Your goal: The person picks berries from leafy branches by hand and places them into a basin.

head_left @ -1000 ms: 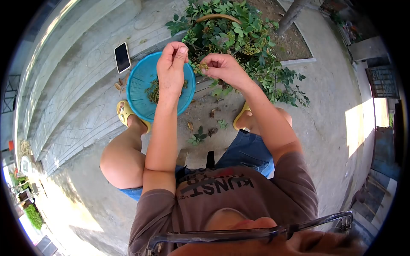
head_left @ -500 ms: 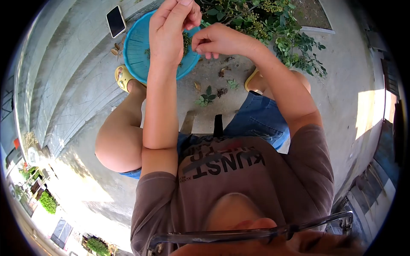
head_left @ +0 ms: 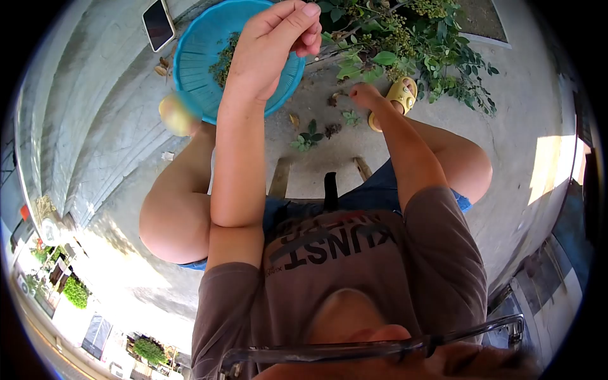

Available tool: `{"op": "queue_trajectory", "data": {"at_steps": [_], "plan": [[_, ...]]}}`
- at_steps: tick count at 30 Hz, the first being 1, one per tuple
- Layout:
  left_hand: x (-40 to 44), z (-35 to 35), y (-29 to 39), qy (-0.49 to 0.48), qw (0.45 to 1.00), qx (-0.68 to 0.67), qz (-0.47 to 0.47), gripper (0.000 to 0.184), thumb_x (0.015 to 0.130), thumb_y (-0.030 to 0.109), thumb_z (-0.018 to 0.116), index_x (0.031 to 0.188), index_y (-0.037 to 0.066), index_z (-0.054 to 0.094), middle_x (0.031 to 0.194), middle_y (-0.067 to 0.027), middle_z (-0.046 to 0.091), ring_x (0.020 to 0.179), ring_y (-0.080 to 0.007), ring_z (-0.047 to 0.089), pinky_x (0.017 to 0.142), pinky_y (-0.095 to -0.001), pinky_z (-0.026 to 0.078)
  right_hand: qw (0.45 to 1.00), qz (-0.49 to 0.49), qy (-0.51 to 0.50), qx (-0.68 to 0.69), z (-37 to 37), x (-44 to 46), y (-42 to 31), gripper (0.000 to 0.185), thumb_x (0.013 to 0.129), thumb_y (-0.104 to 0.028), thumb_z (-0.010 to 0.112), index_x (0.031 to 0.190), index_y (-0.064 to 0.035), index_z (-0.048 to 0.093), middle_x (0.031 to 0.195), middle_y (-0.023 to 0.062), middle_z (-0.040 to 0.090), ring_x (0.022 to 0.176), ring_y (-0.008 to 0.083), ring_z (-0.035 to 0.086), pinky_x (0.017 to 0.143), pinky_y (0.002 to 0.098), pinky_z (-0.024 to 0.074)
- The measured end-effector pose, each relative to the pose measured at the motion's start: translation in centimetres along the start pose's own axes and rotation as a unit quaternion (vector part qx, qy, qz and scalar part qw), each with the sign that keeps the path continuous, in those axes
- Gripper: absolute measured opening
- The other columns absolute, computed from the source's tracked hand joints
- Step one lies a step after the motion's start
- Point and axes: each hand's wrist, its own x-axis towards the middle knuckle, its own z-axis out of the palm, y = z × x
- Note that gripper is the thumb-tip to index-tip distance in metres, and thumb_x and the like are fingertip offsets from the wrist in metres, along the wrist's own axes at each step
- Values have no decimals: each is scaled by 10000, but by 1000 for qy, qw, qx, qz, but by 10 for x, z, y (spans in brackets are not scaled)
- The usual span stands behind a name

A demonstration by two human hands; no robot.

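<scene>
My left hand [head_left: 275, 47] is raised over the right side of a blue plastic basin [head_left: 190, 69]. Its thumb is pressed against curled fingers, and whatever is between them is hidden. Small green berry clusters [head_left: 223, 62] lie inside the basin, partly behind my left wrist. Lower and to the right, my right hand [head_left: 366, 95] hangs over the ground beside my right foot. Its fingers look curled in, and I cannot make out anything in them. Leafy branches with green berry clusters [head_left: 405, 38] spread just beyond my right hand.
A phone [head_left: 158, 25] lies left of the basin, near curved concrete steps [head_left: 95, 95]. My feet wear yellow clogs [head_left: 403, 95]. Dry leaves and a small green sprig [head_left: 308, 137] are scattered on the concrete between them. Stool legs [head_left: 279, 178] show under me.
My right hand has moved away from my left, down and to the right toward my foot. My left hand has shifted slightly right. My right knee has swung outward.
</scene>
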Motion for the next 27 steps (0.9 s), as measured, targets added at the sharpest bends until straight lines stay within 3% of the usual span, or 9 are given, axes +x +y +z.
{"op": "queue_trajectory", "data": {"at_steps": [1,2,5,10,13,14,17,21,27], "plan": [[5,-8,-7,6,1000,-1,-5,248,956,209,500,748,75,499,662,-7,461,604,-121,454,552,-242,352,961,101,58,249,10,18,3,214,770,-157,685,918,-4,663,814,128,667,726,261,650,641,396,523],[9,-18,-16,-8,1000,-17,24,260,949,227,518,747,63,520,674,0,484,620,-109,476,559,-237,362,849,198,111,478,22,34,3,243,779,-179,690,960,-20,658,874,129,671,747,269,648,641,417,523],[26,-38,-32,-11,997,-68,43,278,946,233,527,741,45,528,686,-7,494,633,-119,487,561,-242,358,812,152,268,496,61,80,-7,146,833,-87,581,961,-31,625,658,69,580,608,138,582,519,298,453],[45,-65,-58,-3,988,-151,8,269,950,207,514,750,27,511,681,-43,479,625,-160,468,554,-257,336,767,212,263,545,48,138,-21,286,775,-81,625,1051,-9,616,720,85,641,545,137,576,486,299,469],[53,-75,-68,22,984,-175,-4,267,954,203,505,757,23,505,681,-52,476,619,-169,461,562,-266,340,707,289,262,590,52,159,-24,270,751,-88,632,1004,6,638,691,84,650,552,134,587,492,279,474],[55,-77,-71,32,985,-171,-1,264,956,198,499,761,21,503,687,-56,476,623,-170,458,566,-273,343,657,232,284,658,57,165,-24,253,738,-137,658,952,-2,649,687,83,654,555,137,592,494,283,474],[59,-80,-78,31,986,-164,-9,251,968,199,462,780,34,479,715,-57,454,655,-175,432,594,-291,345,808,274,257,453,47,140,-31,286,721,-289,716,796,-21,651,674,88,647,535,173,582,510,327,467],[60,-82,-90,-1,983,-178,-38,226,981,199,423,811,53,454,756,-50,425,701,-173,398,628,-299,342,822,224,332,404,98,103,-47,302,749,-338,691,795,-53,606,732,73,618,663,222,580,611,353,433],[56,-62,-103,51,979,-160,-116,239,961,222,479,777,70,466,710,-35,437,659,-164,431,592,-283,353,861,260,275,341,123,72,-50,220,837,-228,576,977,-65,620,858,107,655,782,259,638,718,423,498]]}}
